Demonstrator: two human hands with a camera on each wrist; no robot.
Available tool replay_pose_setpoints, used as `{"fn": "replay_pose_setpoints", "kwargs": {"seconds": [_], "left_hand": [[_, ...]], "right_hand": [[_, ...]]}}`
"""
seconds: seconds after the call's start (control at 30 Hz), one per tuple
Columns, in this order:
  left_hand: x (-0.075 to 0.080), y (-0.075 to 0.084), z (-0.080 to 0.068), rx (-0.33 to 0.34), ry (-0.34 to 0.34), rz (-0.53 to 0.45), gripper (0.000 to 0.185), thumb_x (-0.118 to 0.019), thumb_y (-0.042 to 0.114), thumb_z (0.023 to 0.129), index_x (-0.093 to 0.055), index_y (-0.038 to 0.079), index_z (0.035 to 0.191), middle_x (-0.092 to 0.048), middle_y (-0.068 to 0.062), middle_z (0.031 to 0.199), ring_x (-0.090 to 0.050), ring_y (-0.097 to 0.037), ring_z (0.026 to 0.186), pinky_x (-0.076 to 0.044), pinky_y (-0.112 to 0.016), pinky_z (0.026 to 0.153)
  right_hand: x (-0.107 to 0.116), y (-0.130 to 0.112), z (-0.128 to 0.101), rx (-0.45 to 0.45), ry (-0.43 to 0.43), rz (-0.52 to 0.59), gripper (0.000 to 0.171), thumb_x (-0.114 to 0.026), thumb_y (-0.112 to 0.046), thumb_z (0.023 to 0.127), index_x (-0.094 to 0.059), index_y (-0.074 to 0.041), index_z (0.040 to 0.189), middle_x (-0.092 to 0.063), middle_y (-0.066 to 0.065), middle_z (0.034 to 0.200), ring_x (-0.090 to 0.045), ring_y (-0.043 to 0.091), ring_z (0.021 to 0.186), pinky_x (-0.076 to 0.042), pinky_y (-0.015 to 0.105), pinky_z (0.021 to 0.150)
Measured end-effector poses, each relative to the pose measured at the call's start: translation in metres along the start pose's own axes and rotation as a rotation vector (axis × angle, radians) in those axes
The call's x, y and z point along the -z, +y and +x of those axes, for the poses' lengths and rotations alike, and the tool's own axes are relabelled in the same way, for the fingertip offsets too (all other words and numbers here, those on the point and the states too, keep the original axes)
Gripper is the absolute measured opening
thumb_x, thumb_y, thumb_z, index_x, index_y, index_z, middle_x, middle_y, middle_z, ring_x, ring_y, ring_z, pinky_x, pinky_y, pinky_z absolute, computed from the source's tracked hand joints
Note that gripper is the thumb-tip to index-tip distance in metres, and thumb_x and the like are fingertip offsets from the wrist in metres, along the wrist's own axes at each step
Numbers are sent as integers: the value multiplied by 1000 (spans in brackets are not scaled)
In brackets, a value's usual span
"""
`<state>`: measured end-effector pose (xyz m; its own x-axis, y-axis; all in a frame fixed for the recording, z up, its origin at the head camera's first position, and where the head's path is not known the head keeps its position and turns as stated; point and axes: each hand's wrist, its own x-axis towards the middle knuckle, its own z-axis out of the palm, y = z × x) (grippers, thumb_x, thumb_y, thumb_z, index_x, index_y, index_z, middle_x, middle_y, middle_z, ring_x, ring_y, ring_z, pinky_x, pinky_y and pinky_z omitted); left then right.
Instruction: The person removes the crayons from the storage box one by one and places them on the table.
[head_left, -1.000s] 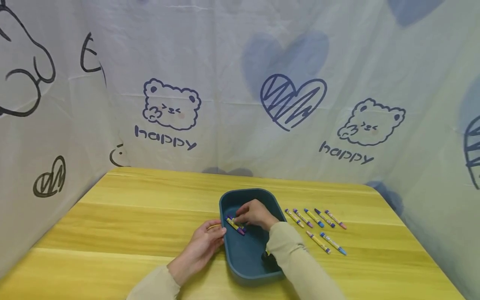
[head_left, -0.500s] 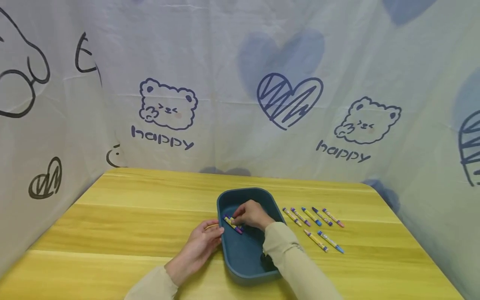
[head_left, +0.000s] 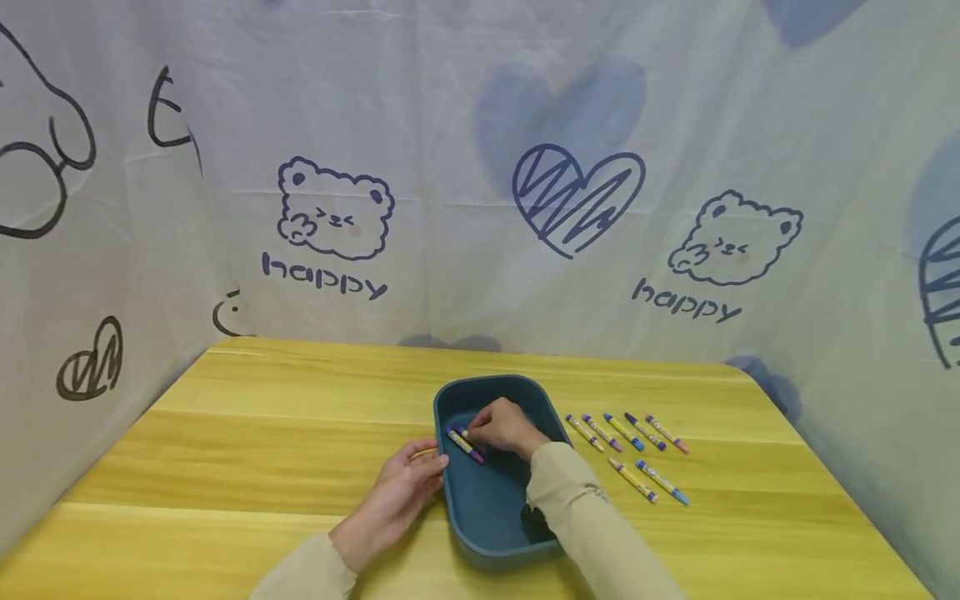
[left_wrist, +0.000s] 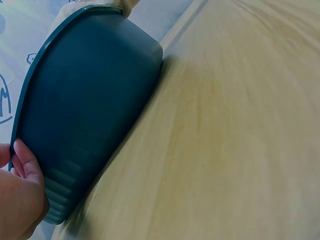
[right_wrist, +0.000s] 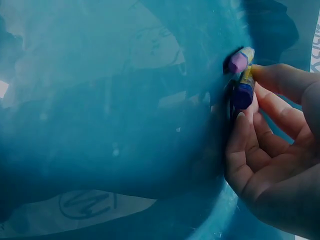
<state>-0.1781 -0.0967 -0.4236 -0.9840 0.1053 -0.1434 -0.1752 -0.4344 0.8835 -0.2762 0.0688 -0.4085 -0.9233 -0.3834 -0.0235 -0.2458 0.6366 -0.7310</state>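
**Crayon handling at the tray**

On the desk (head_left: 300, 433), a teal tray (head_left: 491, 508) sits near the middle. The right hand (head_left: 504, 429) is inside the tray; its fingers (right_wrist: 250, 150) are curled round two crayons (head_left: 467, 444), one purple-tipped and one blue-tipped, pinched against the thumb just above the tray floor. The left hand (head_left: 397, 500) rests against the tray's left wall, fingers (left_wrist: 25, 165) hooked over the rim, holding it steady. Seven loose crayons (head_left: 626, 450) lie on the desk just right of the tray, in two rows.

Step in hand, as judged: crayons are being handled inside the tray. The next move calls for a firm pinch on both crayons, with the tray kept braced.
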Motion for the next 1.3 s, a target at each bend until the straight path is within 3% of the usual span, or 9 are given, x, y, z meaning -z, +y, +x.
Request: {"fn": "replay_pose_setpoints", "kwargs": {"seconds": [0.47, 0.8, 1.03, 1.3], "left_hand": [[0, 1, -1, -1, -5, -13, 32, -52, -6, 92, -39, -7, 121, -58, -1, 89, -56, -9, 77, -48, -21, 72], [1, 0, -1, -9, 5, 0, 34, -56, -4, 91, -40, -7, 120, -58, -5, 92, -57, -11, 79, -48, -22, 74], [0, 3, 1, -4, 3, 5, 32, -54, -5, 91, -40, -6, 120, -58, -5, 93, -56, -10, 79, -48, -21, 73], [0, 1, -1, -5, -1, 2, 32, -53, -6, 91, -40, -7, 120, -58, -4, 93, -56, -10, 78, -48, -21, 73]], "right_hand": [[2, -2, 3, -30, 77, 65, 10, -67, -9, 82, -74, -1, 83, -62, -1, 67, -54, 9, 60, -46, 24, 54], [5, -3, 5, -18, 96, 54, 13, -69, -12, 85, -75, -2, 90, -68, 3, 79, -58, 11, 67, -49, 26, 60], [10, -5, 6, 19, 105, 53, 11, -71, -12, 84, -75, -3, 89, -68, 2, 76, -57, 11, 65, -49, 26, 60], [17, -7, 4, 86, 111, 28, 13, -70, -14, 88, -76, -5, 95, -71, 3, 86, -62, 12, 68, -51, 27, 62]]}}
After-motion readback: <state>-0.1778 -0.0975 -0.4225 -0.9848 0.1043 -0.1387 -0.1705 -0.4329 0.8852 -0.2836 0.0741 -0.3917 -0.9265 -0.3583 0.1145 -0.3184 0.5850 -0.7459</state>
